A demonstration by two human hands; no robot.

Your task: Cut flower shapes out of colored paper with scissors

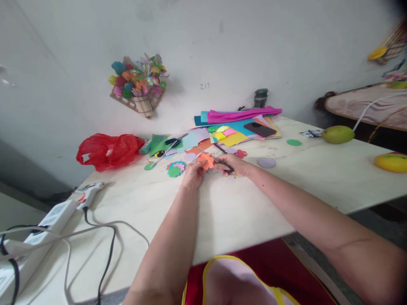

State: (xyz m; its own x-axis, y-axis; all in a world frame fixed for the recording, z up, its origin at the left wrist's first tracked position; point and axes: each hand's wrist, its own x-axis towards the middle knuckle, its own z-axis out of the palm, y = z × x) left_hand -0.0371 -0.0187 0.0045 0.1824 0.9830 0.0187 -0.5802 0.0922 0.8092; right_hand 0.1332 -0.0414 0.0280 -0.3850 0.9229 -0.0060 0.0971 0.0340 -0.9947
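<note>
Between the fingers of my left hand is an orange paper flower with a scalloped edge. My right hand grips the dark handles of a pair of scissors, whose blades lie beside or behind the flower's right side; their exact place is hard to see. Just left of my left hand lies a stack of scalloped paper cutouts, green on top. Small paper scraps are scattered under my right hand. A red cutout sits behind my right hand, and a lilac paper disc is to its right.
Coloured paper sheets with a phone on them lie at the back. A second pair of scissors and a red plastic bag are at left. Power strips with cables occupy the front left. Mango-like fruits lie right.
</note>
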